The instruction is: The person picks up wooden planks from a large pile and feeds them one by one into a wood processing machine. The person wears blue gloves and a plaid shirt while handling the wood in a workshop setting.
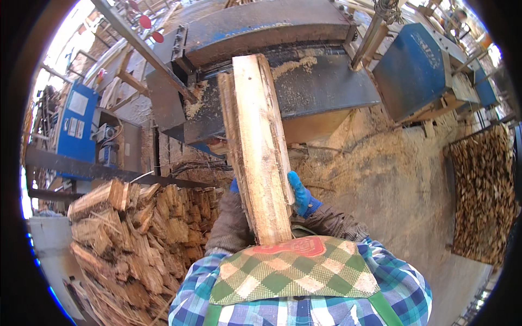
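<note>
A stack of rough-sawn wooden boards point(258, 136), some with bark along their edges, is held lengthwise in front of my chest. Its far end lies over the metal bed of the machine point(331, 87), and its near end reaches my checked apron point(293, 271). My right hand point(303, 196), in a blue glove, grips the stack's right side with the thumb along the edge. On the other side, my left hand point(235, 186) supports the boards; only a bit of its blue glove shows, the fingers hidden behind the wood.
A large heap of split wood pieces point(136, 233) rises at my left. Far right stands a tall stack of cut wood point(484, 190). A blue machine housing point(410, 73) is at the back right, a blue control cabinet point(78, 130) at the left. Sawdust point(375, 146) covers the floor.
</note>
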A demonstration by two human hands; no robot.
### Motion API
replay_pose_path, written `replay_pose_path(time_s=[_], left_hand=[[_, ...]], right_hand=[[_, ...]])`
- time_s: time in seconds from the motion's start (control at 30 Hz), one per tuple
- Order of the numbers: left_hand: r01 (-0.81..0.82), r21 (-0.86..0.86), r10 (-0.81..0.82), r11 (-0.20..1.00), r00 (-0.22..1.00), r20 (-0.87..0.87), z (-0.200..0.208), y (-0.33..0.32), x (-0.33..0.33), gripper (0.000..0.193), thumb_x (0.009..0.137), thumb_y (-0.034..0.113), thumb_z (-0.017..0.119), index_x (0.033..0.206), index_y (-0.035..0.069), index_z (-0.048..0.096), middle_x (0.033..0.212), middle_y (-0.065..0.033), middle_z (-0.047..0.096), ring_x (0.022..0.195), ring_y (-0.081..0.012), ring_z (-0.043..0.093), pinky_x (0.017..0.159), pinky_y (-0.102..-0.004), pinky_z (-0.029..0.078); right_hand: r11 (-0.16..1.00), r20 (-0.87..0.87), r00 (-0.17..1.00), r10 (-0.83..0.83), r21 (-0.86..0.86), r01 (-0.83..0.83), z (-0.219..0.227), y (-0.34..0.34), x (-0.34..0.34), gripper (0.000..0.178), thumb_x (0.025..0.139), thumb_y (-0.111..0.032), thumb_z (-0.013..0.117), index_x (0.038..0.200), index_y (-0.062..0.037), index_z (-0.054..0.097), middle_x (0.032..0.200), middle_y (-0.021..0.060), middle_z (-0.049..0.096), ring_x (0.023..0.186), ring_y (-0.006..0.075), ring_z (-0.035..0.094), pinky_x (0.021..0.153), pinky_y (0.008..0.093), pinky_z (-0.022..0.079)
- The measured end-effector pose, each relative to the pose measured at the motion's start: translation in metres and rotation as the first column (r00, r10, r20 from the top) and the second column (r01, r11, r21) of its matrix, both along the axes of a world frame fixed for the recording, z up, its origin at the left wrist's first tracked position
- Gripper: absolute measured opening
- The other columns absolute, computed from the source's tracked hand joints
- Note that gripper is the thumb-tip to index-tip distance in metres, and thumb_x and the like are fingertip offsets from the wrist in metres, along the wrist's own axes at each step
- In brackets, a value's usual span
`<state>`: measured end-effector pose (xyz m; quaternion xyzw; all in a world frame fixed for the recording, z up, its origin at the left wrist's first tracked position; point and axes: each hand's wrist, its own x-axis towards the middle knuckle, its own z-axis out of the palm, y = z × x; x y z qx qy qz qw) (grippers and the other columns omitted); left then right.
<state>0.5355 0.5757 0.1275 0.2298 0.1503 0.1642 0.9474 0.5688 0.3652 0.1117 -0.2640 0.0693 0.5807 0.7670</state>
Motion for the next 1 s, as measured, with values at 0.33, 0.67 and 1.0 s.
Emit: replay_pose_path(time_s=[0.33, 0.67, 1.0], left_hand=[[0.211, -0.170, -0.178, 0.963, 0.965, 0.191, -0.047, -0.002, 0.031, 0.089, 0.099, 0.057, 0.056, 0.164, 0.017, 0.009, 0.162, -0.0201, 0.029, 0.145, -0.0345, 0.039, 0.120, -0.0520, 0.037], [0.210, -0.158, -0.173, 0.965, 0.961, 0.217, -0.046, 0.006, 0.005, 0.090, 0.099, 0.058, 0.056, 0.164, 0.017, 0.009, 0.162, -0.0198, 0.027, 0.145, -0.0349, 0.037, 0.120, -0.0525, 0.036], [0.212, -0.194, -0.172, 0.958, 0.964, 0.204, -0.055, 0.006, -0.035, 0.091, 0.098, 0.058, 0.056, 0.164, 0.016, 0.009, 0.163, -0.0195, 0.025, 0.146, -0.0352, 0.036, 0.121, -0.0531, 0.035]], right_hand=[[0.814, 0.561, 0.819, -0.118, -0.418, 0.404, 0.082, -0.059, 0.039, 0.044, 0.101, -0.026, 0.065, 0.134, 0.0018, 0.059, 0.119, 0.0060, 0.066, 0.098, 0.0132, 0.062, 0.087, 0.0307, 0.051], [0.722, 0.869, 0.492, -0.060, -0.302, 0.622, 0.075, -0.030, 0.084, 0.047, 0.103, -0.016, 0.061, 0.146, 0.0015, 0.051, 0.148, 0.0164, 0.055, 0.129, 0.0200, 0.057, 0.107, 0.0325, 0.048], [0.693, 0.847, 0.510, -0.148, -0.279, 0.665, 0.062, 0.010, 0.116, 0.044, 0.103, -0.018, 0.062, 0.145, -0.0042, 0.055, 0.137, 0.0114, 0.064, 0.092, 0.0095, 0.062, 0.082, 0.0241, 0.053]])
